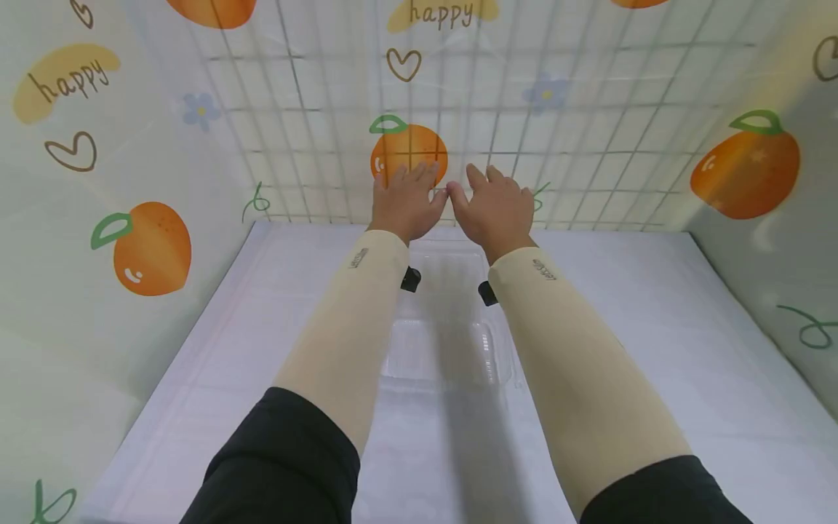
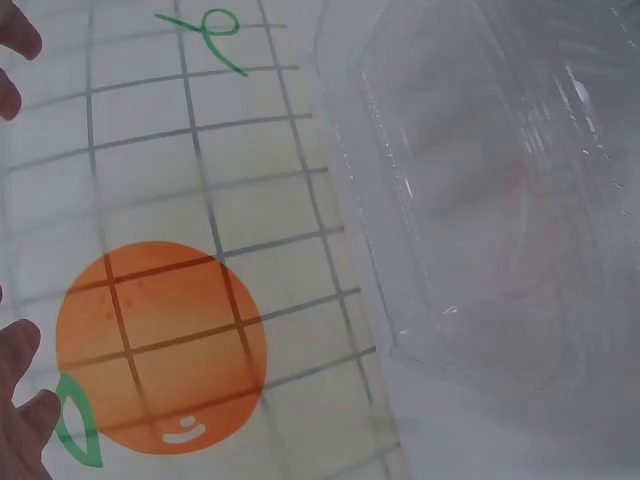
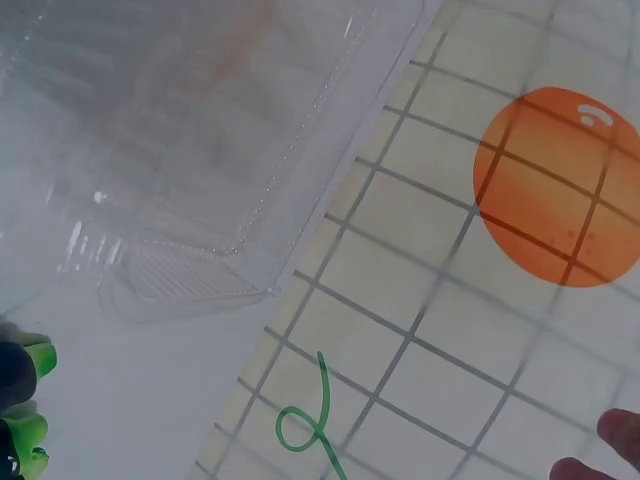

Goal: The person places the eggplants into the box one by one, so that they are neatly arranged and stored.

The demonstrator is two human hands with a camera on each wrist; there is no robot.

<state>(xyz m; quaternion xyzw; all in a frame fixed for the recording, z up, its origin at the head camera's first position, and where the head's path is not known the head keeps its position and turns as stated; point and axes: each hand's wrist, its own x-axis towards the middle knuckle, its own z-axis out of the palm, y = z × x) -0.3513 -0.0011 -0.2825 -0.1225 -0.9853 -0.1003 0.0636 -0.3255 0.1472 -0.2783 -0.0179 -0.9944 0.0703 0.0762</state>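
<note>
Both hands are raised over the far end of a transparent plastic clamshell container point(image 1: 422, 353), which lies opened on the white tabletop. My left hand point(image 1: 407, 202) has its fingers extended toward the back wall and holds nothing. Beside it, my right hand point(image 1: 495, 211) is spread in the same way, also without anything in it; the two thumbs nearly meet. Only a few fingertips point(image 2: 18, 350) show at the side of the left wrist view. The container's ridged rim and corner point(image 3: 190, 275) appear in the right wrist view. The forearms hide parts of its sides.
A translucent curtain printed with oranges point(image 1: 152, 247) encloses the table point(image 1: 288, 320) at the back and sides, with a wire grid point(image 1: 589, 153) behind it. Dark, glossy objects with green tips point(image 3: 20, 370) lie at the left edge of the right wrist view.
</note>
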